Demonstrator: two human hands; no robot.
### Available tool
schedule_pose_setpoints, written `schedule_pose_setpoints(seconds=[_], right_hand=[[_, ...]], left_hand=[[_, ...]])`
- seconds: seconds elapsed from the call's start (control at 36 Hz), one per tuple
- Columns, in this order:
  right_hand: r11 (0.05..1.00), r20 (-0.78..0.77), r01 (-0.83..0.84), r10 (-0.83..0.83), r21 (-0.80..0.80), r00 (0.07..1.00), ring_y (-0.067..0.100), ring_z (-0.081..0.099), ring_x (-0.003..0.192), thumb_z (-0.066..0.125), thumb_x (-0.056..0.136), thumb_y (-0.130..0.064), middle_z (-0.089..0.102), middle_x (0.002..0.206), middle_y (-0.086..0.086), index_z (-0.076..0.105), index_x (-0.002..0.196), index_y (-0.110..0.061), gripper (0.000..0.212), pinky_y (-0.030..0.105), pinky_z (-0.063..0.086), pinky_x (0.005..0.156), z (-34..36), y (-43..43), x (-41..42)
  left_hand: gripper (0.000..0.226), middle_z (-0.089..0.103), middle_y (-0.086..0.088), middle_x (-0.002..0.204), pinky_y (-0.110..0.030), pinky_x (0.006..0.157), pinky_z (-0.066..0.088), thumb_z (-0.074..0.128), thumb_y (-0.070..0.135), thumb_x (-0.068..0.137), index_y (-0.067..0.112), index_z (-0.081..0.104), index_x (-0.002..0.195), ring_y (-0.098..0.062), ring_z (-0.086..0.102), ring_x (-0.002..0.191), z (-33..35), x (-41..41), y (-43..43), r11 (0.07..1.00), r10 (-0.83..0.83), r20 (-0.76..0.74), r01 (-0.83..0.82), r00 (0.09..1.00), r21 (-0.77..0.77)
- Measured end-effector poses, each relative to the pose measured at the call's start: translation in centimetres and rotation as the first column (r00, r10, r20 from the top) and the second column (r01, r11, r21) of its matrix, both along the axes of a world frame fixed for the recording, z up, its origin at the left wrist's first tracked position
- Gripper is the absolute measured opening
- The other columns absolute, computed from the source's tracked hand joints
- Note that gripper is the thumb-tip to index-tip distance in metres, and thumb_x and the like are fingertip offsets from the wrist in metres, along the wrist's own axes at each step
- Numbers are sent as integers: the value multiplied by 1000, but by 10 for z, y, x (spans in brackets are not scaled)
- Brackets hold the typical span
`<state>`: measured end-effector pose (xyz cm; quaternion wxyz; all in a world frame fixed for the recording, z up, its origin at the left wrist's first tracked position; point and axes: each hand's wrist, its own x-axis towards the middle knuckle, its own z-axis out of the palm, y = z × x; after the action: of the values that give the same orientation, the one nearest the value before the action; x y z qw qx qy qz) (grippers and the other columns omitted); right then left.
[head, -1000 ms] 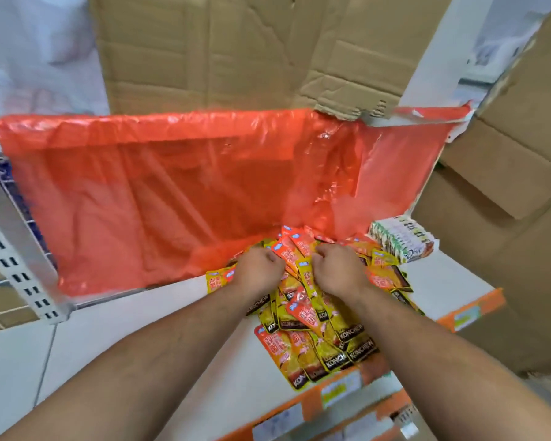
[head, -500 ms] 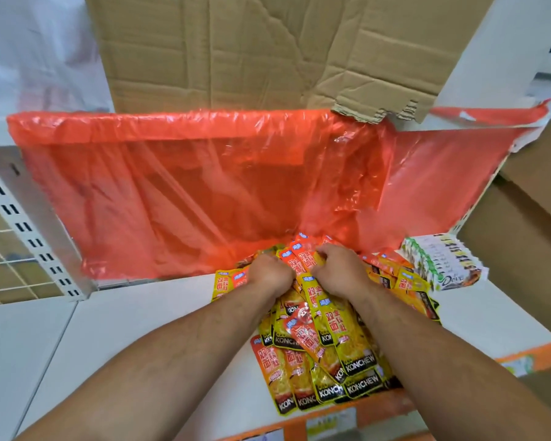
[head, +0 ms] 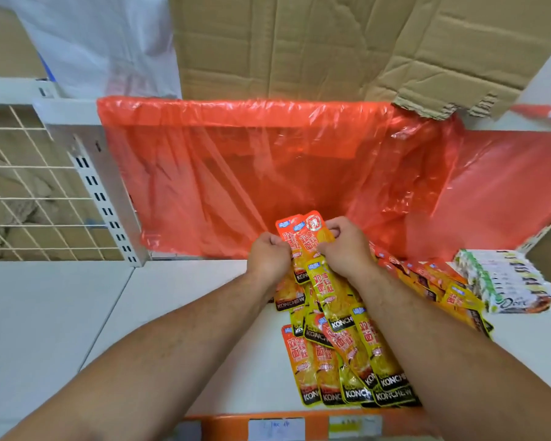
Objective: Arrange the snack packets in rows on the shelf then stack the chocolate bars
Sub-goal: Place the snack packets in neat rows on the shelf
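Held bunch (head: pixel 303 232): at least two orange-topped packets, fanned upright and lifted above the back of the pile, in front of the orange sheet. Left hand (head: pixel 268 257) has its fingers curled round the bunch's left edge. Right hand (head: pixel 344 246) pinches the right edge, thumb and fingers closed on it (exact packet count: can't tell, the hands cover the lower halves). Under and between the wrists, the snack packets (head: pixel 347 361) lie loose and overlapping on the white shelf (head: pixel 172 313). They are yellow-orange with a black KONCHEW band at the near end, and the heap reaches the front edge. No rows; several are skewed across each other. A second strip of packets (head: pixel 427 281) runs out to the right past the right forearm, also overlapping. Just beside its far end sit the chocolate bars (head: pixel 509 281), white wrappers with green edges, packed side by side as one block at the right of the shelf, touching or nearly touching the packets. Front of the shelf: orange price rail (head: pixel 223 423) with paper labels. Back of the shelf: translucent orange plastic sheet (head: pixel 252 173) hanging as a backdrop and wrapping round the right side. Above it, flattened cardboard (head: pixel 299 43) with a torn lower corner, and a white plastic bag (head: pixel 109 43) to its left. Left side: slotted metal upright (head: pixel 99 192) and wire grid panel (head: pixel 29 192).
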<state>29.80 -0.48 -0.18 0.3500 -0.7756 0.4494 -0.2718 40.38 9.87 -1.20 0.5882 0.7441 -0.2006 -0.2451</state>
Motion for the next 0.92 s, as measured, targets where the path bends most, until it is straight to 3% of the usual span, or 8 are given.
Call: schedule_pose_setpoints(seconds=[0.17, 0.33, 0.44, 0.53, 0.61, 0.64, 0.78, 0.92], right_hand=[[1000, 76, -18, 19, -13, 997, 7, 48, 59, 67, 81, 3, 51, 69, -13, 59, 88, -21, 26, 29, 37, 56, 4, 12, 11], [996, 120, -91, 93, -17, 988, 16, 59, 68, 69, 81, 1, 60, 76, -6, 58, 85, -23, 27, 29, 46, 62, 9, 30, 28], [992, 141, -124, 118, 35, 983, 20, 64, 69, 68, 84, 0, 68, 83, 0, 56, 85, -25, 28, 32, 50, 58, 13, 47, 46], [991, 131, -121, 113, 60, 985, 20, 63, 66, 69, 83, 0, 68, 81, 1, 56, 84, -24, 28, 28, 48, 50, 12, 62, 60], [989, 93, -118, 109, 90, 990, 27, 67, 74, 73, 79, 1, 67, 79, 2, 56, 81, -22, 28, 38, 54, 64, 4, 76, 72], [987, 78, -122, 115, 100, 990, 25, 65, 72, 73, 78, 1, 65, 76, 1, 56, 80, -22, 28, 38, 53, 64, 2, 82, 75], [986, 20, -119, 117, 118, 993, 18, 52, 61, 71, 78, 1, 55, 67, -2, 55, 78, -20, 26, 28, 41, 56, -9, 106, 83], [993, -107, -44, 56, 114, 993, 17, 48, 63, 70, 76, -2, 50, 64, -5, 50, 70, -20, 28, 26, 34, 50, -24, 122, 71]], left_hand=[[13, 59, -2, 68, -26, 56, 40, 53, 16, 86, 19, 52, 73, -20, 52, 58, -3, 22, 20, 993, 111, -11, -111, 994, 42], [11, 64, -4, 72, -25, 55, 42, 63, 10, 81, 17, 55, 79, -20, 57, 58, -7, 38, 41, 990, 139, -112, -135, 984, 45], [21, 61, 0, 65, -27, 61, 43, 63, 3, 79, 17, 56, 65, -20, 58, 63, -5, 51, 61, 987, 156, -91, -151, 984, 59], [21, 63, -6, 70, -26, 60, 43, 60, 5, 80, 15, 52, 63, -24, 57, 65, -10, 65, 79, 982, 133, -23, -128, 991, 138], [7, 69, -15, 78, -21, 45, 40, 59, 18, 83, 12, 60, 79, -27, 63, 58, -17, 74, 99, 948, 5, 64, -25, 998, 316], [18, 70, -15, 82, -21, 44, 39, 59, 22, 82, 7, 65, 90, -29, 67, 63, -20, 77, 106, 921, -37, 78, 4, 996, 389], [62, 59, -10, 120, -31, 79, 48, 70, 53, 75, 14, 55, 120, -29, 60, 110, -40, 82, 129, 766, -241, 243, 31, 940, 642], [67, 58, -9, 117, -36, 86, 53, 71, 62, 72, 16, 58, 120, -28, 59, 108, -52, 80, 135, 761, -295, 302, 32, 906, 648]])
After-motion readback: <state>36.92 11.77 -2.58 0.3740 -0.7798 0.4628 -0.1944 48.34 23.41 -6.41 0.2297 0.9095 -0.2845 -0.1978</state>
